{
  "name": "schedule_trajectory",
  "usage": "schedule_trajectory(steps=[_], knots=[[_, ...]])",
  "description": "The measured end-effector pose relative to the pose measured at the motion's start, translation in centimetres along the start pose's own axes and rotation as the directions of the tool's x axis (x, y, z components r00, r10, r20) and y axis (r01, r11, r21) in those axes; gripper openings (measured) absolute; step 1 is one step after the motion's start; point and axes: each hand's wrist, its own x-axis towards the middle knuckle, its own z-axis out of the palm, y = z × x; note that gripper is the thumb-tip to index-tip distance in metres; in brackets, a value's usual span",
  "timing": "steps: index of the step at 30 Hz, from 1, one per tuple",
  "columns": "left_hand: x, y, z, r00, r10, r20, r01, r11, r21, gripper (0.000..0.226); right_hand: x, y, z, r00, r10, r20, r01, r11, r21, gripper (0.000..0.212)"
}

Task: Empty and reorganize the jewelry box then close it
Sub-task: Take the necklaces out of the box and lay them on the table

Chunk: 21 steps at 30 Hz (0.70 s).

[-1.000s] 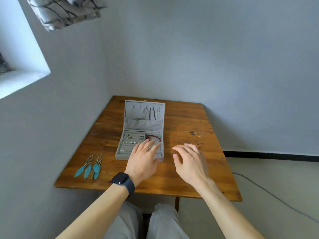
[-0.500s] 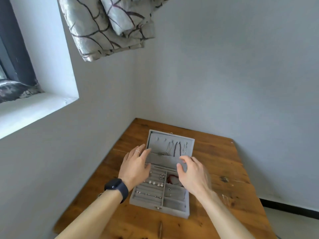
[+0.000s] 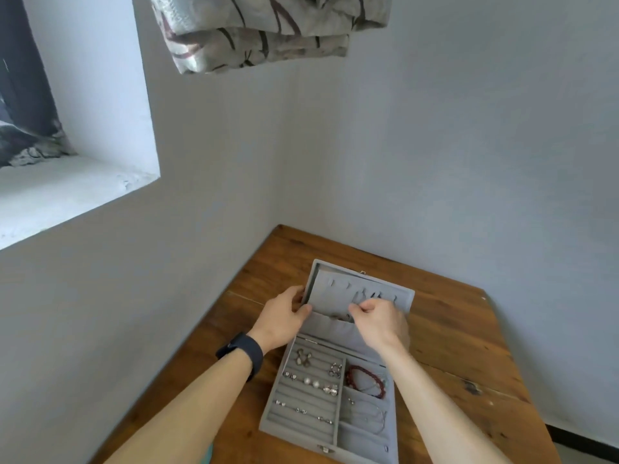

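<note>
Held both bare hands over an open grey jewelry box (image 3: 361,435) on a wooden tabletop (image 3: 452,346). Gripped the raised lid (image 3: 330,296) at its left edge with the left hand (image 3: 281,318): thumb (image 3: 303,311) pressed on the velvet lining, the other fingers wrapped behind the edge and mostly hidden. Kept the right hand (image 3: 380,321) against the lining just right of the left thumb, fingers (image 3: 358,308) curled tight with thumb and forefinger tips together. Could not tell whether a chain was pinched there or nothing at all.

Just beyond the right fingers: a few thin necklaces (image 3: 375,296) on hooks in the lid. Nearer than the fingers, under both forearms: the box's tray, flat on the tabletop. Below the left wrist, padded rows with small silver and pearl earrings (image 3: 311,383) tucked in. Below the right wrist, a red bead bracelet (image 3: 365,380) in the far compartment, then a thin silver chain (image 3: 368,416) in the next one toward the body.

Black watch (image 3: 241,353) strapped on the left wrist. High above the fingers, a patterned curtain (image 3: 268,31) bunched at the top. Off to their left, a deep white window ledge (image 3: 67,195) set into the grey wall.
</note>
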Motion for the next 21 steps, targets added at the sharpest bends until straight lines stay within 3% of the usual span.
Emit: schedule_trajectory(steps=[3,7,11,15,21], knots=[[-0.2,-0.2,-0.4,0.999,0.036,-0.004,-0.036,0.999,0.011,0.049,0.5,-0.5,-0.8,0.998,-0.003,-0.059,0.013,0.986,0.168,0.021],[-0.5,-0.1,-0.6,0.999,0.036,0.006,-0.036,0.999,0.031,0.048,-0.1,-1.5,-2.8,0.98,-0.087,-0.177,0.15,0.912,0.383,0.015],[-1.2,1.2,-0.9,0.999,0.036,-0.019,-0.034,0.994,0.1,0.061,-0.8,-2.6,-5.6,0.962,-0.166,-0.217,0.249,0.861,0.443,0.013],[-2.7,4.7,-1.6,0.981,0.148,-0.123,-0.137,0.987,0.089,0.072,-2.0,-3.1,-8.6,0.948,-0.228,-0.222,0.308,0.833,0.459,0.014],[-5.3,11.8,-1.3,0.948,0.318,-0.026,-0.317,0.948,0.025,0.078,-5.2,-3.9,-12.8,0.916,-0.297,-0.27,0.395,0.785,0.477,0.015]])
